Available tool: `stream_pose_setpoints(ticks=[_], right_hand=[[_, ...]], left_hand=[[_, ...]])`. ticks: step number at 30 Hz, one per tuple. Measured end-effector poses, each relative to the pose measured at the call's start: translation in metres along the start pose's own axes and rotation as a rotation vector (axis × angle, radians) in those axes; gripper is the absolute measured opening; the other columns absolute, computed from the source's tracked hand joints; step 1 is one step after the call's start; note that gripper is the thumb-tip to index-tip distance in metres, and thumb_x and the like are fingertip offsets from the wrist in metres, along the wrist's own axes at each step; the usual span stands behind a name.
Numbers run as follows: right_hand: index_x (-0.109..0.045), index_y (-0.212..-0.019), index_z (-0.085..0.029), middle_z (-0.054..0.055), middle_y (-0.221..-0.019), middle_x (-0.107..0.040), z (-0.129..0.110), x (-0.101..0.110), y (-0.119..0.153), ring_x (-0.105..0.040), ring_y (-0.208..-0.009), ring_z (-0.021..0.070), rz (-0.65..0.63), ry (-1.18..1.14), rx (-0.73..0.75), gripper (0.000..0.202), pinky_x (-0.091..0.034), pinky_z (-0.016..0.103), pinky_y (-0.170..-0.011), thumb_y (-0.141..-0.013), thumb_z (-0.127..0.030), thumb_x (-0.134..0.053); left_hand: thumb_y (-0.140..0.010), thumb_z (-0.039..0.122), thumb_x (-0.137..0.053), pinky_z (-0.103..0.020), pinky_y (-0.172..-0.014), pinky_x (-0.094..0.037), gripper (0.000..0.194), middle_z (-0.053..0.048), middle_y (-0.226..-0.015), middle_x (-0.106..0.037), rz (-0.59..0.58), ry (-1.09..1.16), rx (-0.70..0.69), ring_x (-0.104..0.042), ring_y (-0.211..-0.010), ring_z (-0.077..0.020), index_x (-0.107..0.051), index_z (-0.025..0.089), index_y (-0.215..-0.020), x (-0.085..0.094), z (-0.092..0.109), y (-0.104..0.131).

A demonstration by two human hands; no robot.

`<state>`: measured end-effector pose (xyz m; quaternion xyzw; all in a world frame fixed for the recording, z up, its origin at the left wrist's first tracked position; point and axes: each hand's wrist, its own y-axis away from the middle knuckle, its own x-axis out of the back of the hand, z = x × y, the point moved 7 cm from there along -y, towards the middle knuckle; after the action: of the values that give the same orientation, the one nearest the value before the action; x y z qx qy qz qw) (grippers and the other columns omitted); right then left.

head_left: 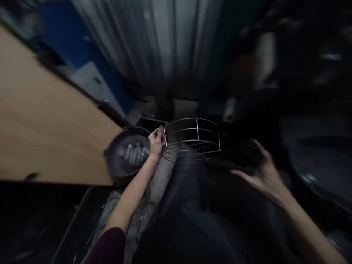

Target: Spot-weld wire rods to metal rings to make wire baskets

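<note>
Head view, left hand: the left hand [156,141] is out in front, fingers curled tight round the left edge of a wire rack [191,140], gripping one of its upright bars.
Head view, wire rack: a round cage of thin shiny wire, hoops stacked level and joined by a few uprights, held up in the air near the middle of the picture, open side up.
Head view, right hand: the right hand [261,167] is off to the right, well apart from the rack, fingers spread and loosely bent, holding nothing that shows; it is blurred.
Head view, pan: a dark round pan [128,154] with a pale printed label inside sits just left of the left hand, its rim just beside the knuckles; touching or not, I cannot tell.
Head view, board: a tan wooden board [41,128] fills the left side, the pan lapping over its lower right corner.
Head view, background: grey ribbed sheeting [165,40] up top, a blue surface [68,40] to its left; the right side is dark and smeared.
Head view, sleeve: a maroon sleeve [110,245] covers the left upper forearm.
</note>
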<state>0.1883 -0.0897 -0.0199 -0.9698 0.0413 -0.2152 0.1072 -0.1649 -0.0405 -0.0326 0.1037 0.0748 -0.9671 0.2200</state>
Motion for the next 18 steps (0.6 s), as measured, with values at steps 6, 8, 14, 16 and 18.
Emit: stream_pose_setpoints(ticks=[6, 8, 14, 16, 18], right_hand=[[-0.032, -0.144, -0.017, 0.014, -0.119, -0.052, 0.023, 0.024, -0.005, -0.055, -0.105, 0.0282, -0.242, 0.190, 0.056, 0.106, -0.045, 0.044, -0.092, -0.055, -0.042, -0.085], [-0.030, -0.146, -0.018, 0.016, -0.115, -0.054, 0.025, 0.013, 0.002, -0.053, -0.103, 0.0307, -0.319, 0.476, 0.041, 0.102, -0.043, 0.048, -0.090, -0.061, -0.038, -0.083], [-0.034, -0.145, -0.021, 0.017, -0.131, -0.049, 0.027, -0.009, 0.005, -0.048, -0.115, 0.0314, -0.580, 0.511, 0.121, 0.089, -0.040, 0.045, -0.094, -0.068, -0.037, -0.077], [-0.040, -0.141, -0.024, 0.011, -0.132, -0.051, 0.057, 0.040, -0.004, -0.049, -0.117, 0.0261, -0.457, 0.380, 0.041, 0.076, -0.040, 0.041, -0.096, -0.074, -0.041, -0.071], [-0.057, -0.124, -0.022, 0.009, -0.119, -0.061, 0.116, 0.123, -0.012, -0.055, -0.108, 0.0202, -0.123, 0.508, -0.258, 0.040, -0.041, 0.035, -0.094, -0.087, -0.036, -0.056]], left_hand=[[-0.075, 0.072, -0.044, -0.028, -0.067, -0.050, 0.058, -0.005, -0.063, -0.059, -0.439, -0.363, 0.084, -0.059, -0.064, -0.0156, -0.060, 0.017, -0.065, -0.110, -0.073, 0.048], [-0.072, 0.070, -0.052, -0.039, -0.094, -0.045, 0.063, -0.011, -0.110, -0.064, -0.697, -0.502, -0.017, -0.059, -0.107, -0.0258, -0.062, 0.019, -0.108, -0.126, -0.085, 0.063], [-0.067, 0.044, -0.071, -0.050, -0.104, -0.038, 0.088, -0.015, -0.135, -0.045, -1.100, -0.795, -0.277, -0.046, -0.125, -0.0317, -0.030, 0.023, -0.142, -0.153, -0.103, 0.107], [-0.076, 0.038, -0.064, -0.046, -0.100, -0.044, 0.071, -0.012, -0.129, -0.049, -1.090, -0.830, -0.259, -0.053, -0.118, -0.0272, -0.034, 0.025, -0.138, -0.155, -0.102, 0.107], [-0.076, 0.035, -0.063, -0.043, -0.095, -0.048, 0.059, -0.009, -0.120, -0.053, -1.064, -0.861, -0.257, -0.057, -0.110, -0.0248, -0.041, 0.026, -0.130, -0.153, -0.099, 0.103]])
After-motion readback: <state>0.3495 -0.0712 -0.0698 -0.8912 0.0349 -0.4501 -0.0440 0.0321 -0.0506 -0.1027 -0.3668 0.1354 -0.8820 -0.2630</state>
